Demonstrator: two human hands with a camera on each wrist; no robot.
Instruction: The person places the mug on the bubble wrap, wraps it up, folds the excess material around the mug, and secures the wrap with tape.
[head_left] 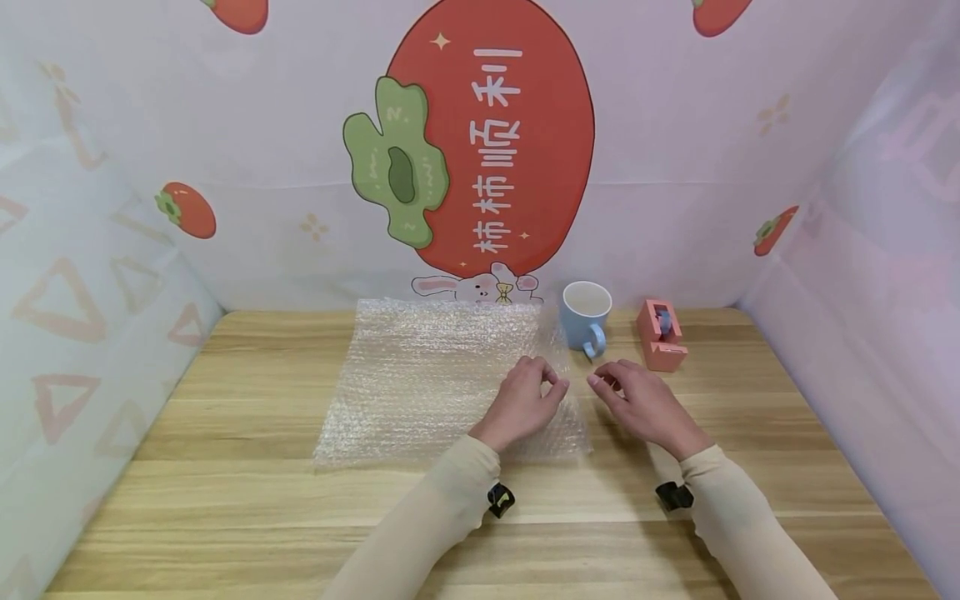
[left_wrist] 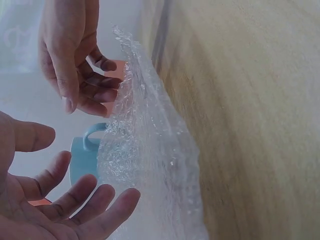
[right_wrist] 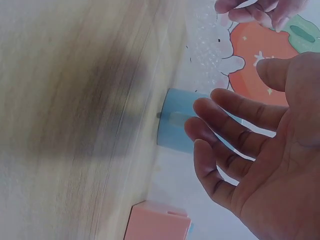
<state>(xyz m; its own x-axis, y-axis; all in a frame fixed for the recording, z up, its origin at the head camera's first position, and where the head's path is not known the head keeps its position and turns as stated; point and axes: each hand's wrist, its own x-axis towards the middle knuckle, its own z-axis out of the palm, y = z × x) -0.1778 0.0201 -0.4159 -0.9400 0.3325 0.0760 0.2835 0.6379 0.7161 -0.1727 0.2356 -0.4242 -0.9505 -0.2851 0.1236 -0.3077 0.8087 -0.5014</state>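
A sheet of clear bubble wrap (head_left: 420, 375) lies spread on the wooden table. Above its right part hovers my left hand (head_left: 527, 398), fingers loosely bent and holding nothing; the left wrist view shows the fingers (left_wrist: 95, 200) spread apart. My right hand (head_left: 643, 402) hangs just right of the sheet, with relaxed fingers and nothing in them. Behind both hands stands a light blue mug (head_left: 581, 321), upright, its handle towards me, close to the sheet's far right corner. In the right wrist view the right fingers hide part of the mug (right_wrist: 172, 120).
A pink tape dispenser (head_left: 662, 337) with a small blue roll stands right of the mug. White printed cloth walls (head_left: 292, 150) enclose the back and both sides of the wooden table (head_left: 247, 517). Dark straps with small devices sit on both wrists.
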